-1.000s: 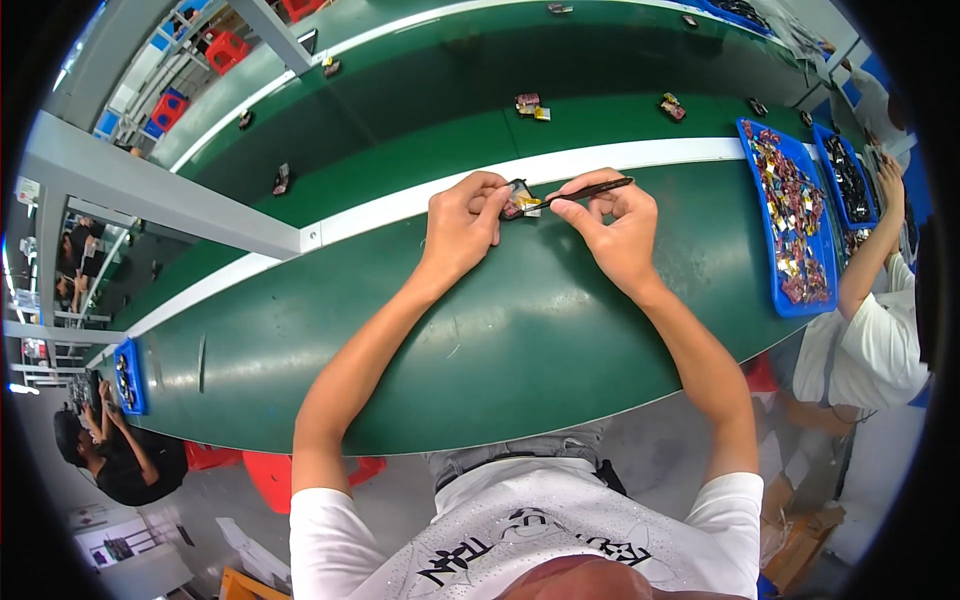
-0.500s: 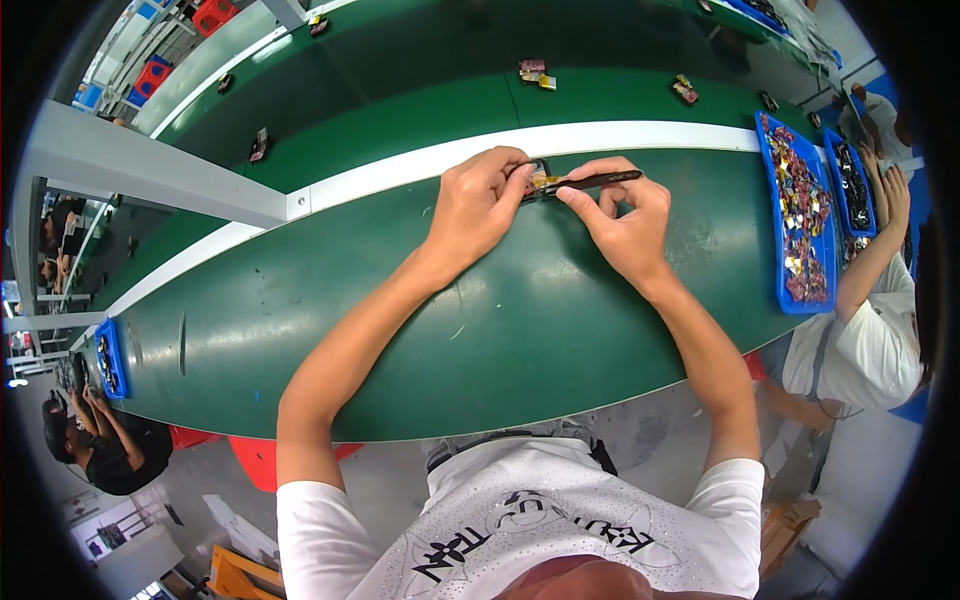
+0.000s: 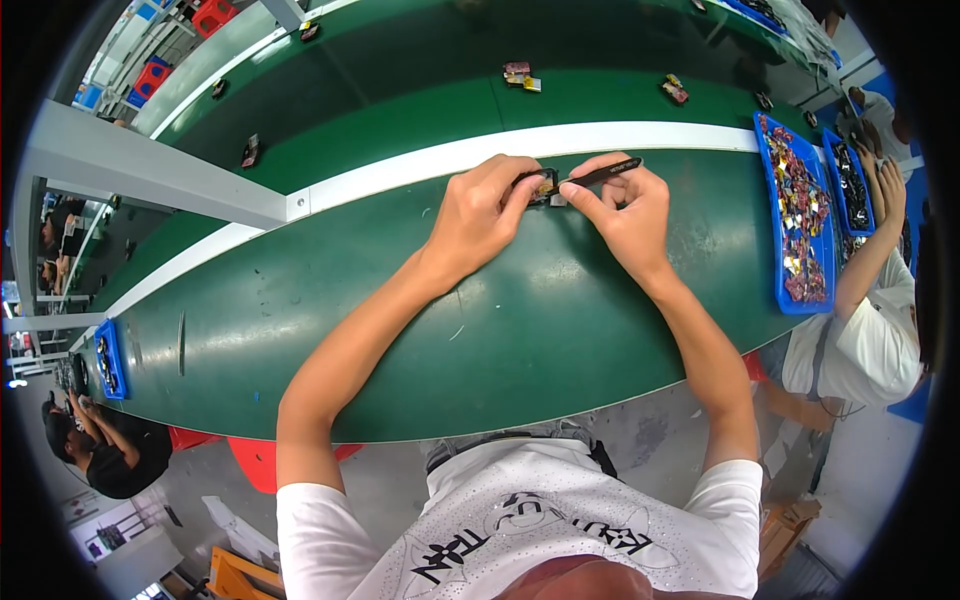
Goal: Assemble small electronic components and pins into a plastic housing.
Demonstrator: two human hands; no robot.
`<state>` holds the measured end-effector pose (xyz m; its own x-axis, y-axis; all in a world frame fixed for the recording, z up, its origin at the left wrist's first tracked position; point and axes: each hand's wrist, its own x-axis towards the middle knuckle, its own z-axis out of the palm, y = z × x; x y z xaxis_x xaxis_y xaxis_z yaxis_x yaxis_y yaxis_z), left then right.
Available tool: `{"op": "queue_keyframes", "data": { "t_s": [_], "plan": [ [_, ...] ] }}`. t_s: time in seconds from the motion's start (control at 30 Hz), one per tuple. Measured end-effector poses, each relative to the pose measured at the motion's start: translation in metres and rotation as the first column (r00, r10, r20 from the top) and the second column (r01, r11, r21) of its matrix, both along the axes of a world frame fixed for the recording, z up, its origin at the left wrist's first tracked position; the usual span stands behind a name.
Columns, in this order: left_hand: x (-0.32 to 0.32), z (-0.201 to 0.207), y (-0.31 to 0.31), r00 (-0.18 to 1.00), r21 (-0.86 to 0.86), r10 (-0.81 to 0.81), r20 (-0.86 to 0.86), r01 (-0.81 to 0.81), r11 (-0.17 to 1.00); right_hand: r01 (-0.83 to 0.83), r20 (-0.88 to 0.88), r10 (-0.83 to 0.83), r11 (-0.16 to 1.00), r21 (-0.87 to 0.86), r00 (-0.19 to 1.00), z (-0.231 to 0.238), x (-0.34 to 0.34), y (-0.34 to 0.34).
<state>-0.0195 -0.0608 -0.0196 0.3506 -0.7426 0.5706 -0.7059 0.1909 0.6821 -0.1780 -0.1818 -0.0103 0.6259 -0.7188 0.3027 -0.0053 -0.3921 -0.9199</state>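
Note:
Near the white rail, my left hand point(image 3: 487, 212) is closed on a small black housing point(image 3: 545, 184) with yellowish and silvery parts inside. Its exact kind is too small to make out, and the fingers cover part of it. Black tweezers point(image 3: 608, 172) lie in the pinch of my right hand point(image 3: 635, 215), their shaft slanting up to the right. The tips of the tweezers are down at the housing's right side, beside a small silvery piece. Both hands are above the green tabletop point(image 3: 480, 340), close together.
Beyond the white rail point(image 3: 400, 160) runs a green belt carrying several small assemblies point(image 3: 522, 78). On the right stands a blue tray point(image 3: 830, 290) of small colourful parts, next to another blue tray point(image 3: 850, 185) with black pieces. A co-worker point(image 3: 860, 340) sits there. A grey post point(image 3: 150, 165) crosses at left.
The tweezers have tilted steeper, and the housing has turned in my left fingers, showing more of its black frame. The assemblies on the belt have shifted left.

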Motion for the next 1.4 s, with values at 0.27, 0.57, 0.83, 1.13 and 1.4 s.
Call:
{"op": "queue_keyframes", "data": {
  "t_s": [0.27, 0.57, 0.83, 1.13, 1.4],
  "plan": [
    [-0.001, -0.001, 0.000, 0.999, -0.041, -0.027, 0.028, 0.028, 0.999, -0.093, 0.082, 0.072, 0.952, 0.292, 0.994, 0.004, -0.001, -0.006],
    [-0.002, 0.015, 0.005, 0.890, 0.179, -0.080, -0.449, 0.178, 0.968, -0.097, -0.007, 0.105, 0.941, 0.324, 0.994, 0.007, -0.005, -0.012],
    [0.012, 0.011, 0.002, 0.694, 0.158, -0.183, -0.697, 0.397, 0.904, -0.156, 0.162, 0.099, 0.905, 0.395, 0.982, 0.007, -0.002, -0.007],
    [0.015, 0.013, 0.004, 0.583, 0.110, -0.201, -0.787, 0.454, 0.884, -0.108, 0.140, 0.074, 0.962, 0.252, 0.987, 0.002, -0.005, 0.003],
    [0.016, 0.012, 0.004, 0.569, 0.090, -0.216, -0.793, 0.461, 0.883, -0.003, 0.078, 0.002, 1.000, 0.008, 0.997, 0.007, -0.006, 0.009]
  ]
}}
